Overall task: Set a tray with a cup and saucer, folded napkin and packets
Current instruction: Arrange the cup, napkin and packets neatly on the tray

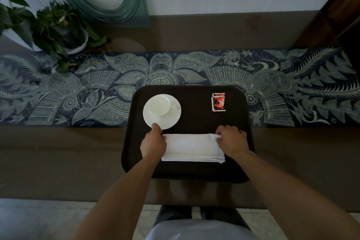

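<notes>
So, pretty much everything seems to be laid out already. A dark tray (187,173) is set on the tabletop (58,152), partly over a patterned runner (78,87). On its far left a white cup (159,105) is stood on a saucer (153,121), handle turned to the right, and two red packets (218,102) are stacked near the far right corner, well apart from the cup.

The folded napkin (191,147) is laid flat across the near half of the tray, long side running left to right. It's being gripped at both short ends: the left hand (153,142) is closed over the left end, the right hand (231,141) is pinched on the far right corner, where a bit of cloth is bunched up. The two hands are kept apart by the napkin's full length. It looks like a final straightening or squaring-up step, though that's only a guess.

What could go wrong from here:
- The left thumb is right at the near rim of the saucer, maybe touching it. If the napkin gets shoved away from the body, the saucer could be nudged and the cup rattled or slid off centre.
- The layers at the near right corner are already fanned out a little. A tug from one end only and the fold could be pulled open or skewed.
- The tray's near edge seems to be hung slightly past the tabletop edge, so hard downward pressing there could tip it.
</notes>
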Demonstrator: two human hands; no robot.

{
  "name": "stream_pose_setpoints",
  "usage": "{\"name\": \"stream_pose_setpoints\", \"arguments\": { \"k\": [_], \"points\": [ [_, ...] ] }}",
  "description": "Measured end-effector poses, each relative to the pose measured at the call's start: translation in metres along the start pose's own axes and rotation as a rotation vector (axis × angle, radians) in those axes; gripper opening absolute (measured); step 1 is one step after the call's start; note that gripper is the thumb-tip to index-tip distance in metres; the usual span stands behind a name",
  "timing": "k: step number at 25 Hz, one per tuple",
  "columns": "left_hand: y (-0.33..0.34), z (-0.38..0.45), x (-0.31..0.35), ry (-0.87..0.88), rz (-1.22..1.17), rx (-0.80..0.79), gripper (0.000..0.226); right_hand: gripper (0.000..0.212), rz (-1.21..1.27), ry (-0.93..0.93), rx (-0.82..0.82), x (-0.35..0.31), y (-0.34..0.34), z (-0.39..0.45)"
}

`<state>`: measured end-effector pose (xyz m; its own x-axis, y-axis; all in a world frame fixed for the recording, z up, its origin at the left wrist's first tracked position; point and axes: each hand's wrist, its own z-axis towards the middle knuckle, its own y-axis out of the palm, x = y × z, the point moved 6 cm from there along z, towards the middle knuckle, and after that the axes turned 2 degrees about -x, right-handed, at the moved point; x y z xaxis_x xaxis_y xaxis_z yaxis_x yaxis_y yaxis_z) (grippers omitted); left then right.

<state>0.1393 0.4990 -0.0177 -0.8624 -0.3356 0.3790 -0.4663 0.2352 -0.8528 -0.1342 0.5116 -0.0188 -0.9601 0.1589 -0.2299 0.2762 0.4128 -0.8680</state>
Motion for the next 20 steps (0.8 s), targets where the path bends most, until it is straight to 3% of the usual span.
{"name": "stream_pose_setpoints", "arguments": {
  "k": [15, 20],
  "points": [
    [-0.009, 0.007, -0.006, 0.063, 0.031, 0.055, 0.019, 0.018, 0.016, 0.008, 0.081, -0.017, 0.002, -0.002],
    [-0.010, 0.005, -0.007, 0.083, 0.023, 0.062, 0.016, 0.031, 0.013, 0.034, 0.039, -0.017, 0.001, -0.001]
  ]
}}
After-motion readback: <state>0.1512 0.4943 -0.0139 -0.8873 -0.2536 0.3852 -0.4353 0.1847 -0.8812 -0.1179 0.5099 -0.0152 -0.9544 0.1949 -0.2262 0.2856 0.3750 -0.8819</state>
